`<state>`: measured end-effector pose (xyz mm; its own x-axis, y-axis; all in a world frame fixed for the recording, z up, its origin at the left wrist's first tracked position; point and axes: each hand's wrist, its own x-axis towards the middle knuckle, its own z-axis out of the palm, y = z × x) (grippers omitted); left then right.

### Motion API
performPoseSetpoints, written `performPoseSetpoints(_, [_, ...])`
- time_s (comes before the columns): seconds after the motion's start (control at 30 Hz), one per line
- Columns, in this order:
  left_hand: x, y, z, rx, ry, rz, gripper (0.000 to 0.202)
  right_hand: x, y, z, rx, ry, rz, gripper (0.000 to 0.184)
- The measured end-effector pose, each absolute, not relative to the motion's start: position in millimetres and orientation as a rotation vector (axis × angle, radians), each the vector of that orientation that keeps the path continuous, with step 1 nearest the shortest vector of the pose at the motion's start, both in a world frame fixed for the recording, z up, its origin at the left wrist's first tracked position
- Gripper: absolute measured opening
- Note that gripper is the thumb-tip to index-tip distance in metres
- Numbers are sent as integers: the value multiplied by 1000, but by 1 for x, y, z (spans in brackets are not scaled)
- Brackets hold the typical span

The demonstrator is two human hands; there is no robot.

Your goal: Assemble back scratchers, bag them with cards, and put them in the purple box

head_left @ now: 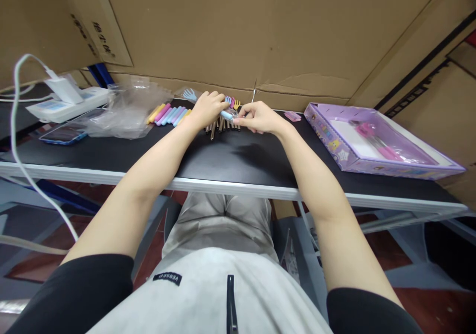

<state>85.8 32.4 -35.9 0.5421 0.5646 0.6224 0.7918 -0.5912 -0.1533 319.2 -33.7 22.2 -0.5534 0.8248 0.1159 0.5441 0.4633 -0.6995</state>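
Observation:
My left hand [208,107] is closed, its fingers curled over one end of a light blue handle [226,115]. At the other end, my right hand [260,117] pinches the handle's tip and some clear plastic around it. Under and between the hands lie several thin metal rods [212,134], pointing towards me. Behind them show small hand-shaped scratcher heads in blue, pink and yellow [237,104]. A light blue scratcher head [190,95] lies left of my left hand. Beside my left wrist is a row of yellow, pink, blue and purple handles [171,114].
Clear plastic bags [124,113] are heaped at the left, next to a phone [63,134] and a white power strip [70,100] with a charger and cable. At the right stand a purple box [344,163] and a small pink piece [292,116]. Cardboard walls [238,36] the back.

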Motion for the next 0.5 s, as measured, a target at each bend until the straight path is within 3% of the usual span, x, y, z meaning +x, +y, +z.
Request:
performPoseSetpoints(0.23, [101,29,-36,-2395,-892,-695,30,319,-16,11,-1289,-1897,576,27])
performPoseSetpoints(0.5, [131,16,-39,-2500,-511,-665,35,317,-10,-2,-1315,-1395,1393,20])
